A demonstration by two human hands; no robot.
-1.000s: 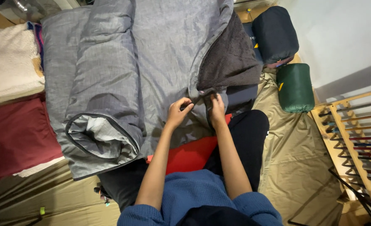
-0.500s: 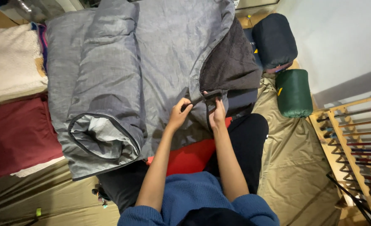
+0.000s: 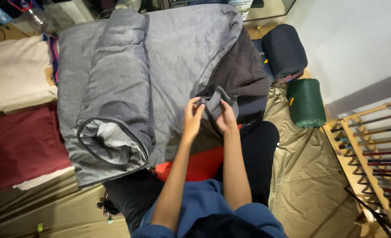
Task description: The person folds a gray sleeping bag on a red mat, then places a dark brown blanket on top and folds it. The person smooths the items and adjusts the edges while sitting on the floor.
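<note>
Lifted slightly, both hands' fingers pinch the grey sleeping bag [image 3: 160, 66] edge; its zipper pull is barely discernible.

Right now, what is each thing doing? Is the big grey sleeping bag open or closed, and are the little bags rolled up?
Grey quilted sleeping bag: spread out, left side folded over, edge partly open showing dark lining.
Left hand: pinching the bag's edge at the zip.
Right hand: gripping the same edge.
Dark blue stuff sack: rolled, packed shut.
Green stuff sack: rolled, packed shut.
Cream blanket: folded.
Dark red blanket: lying flat.
</note>
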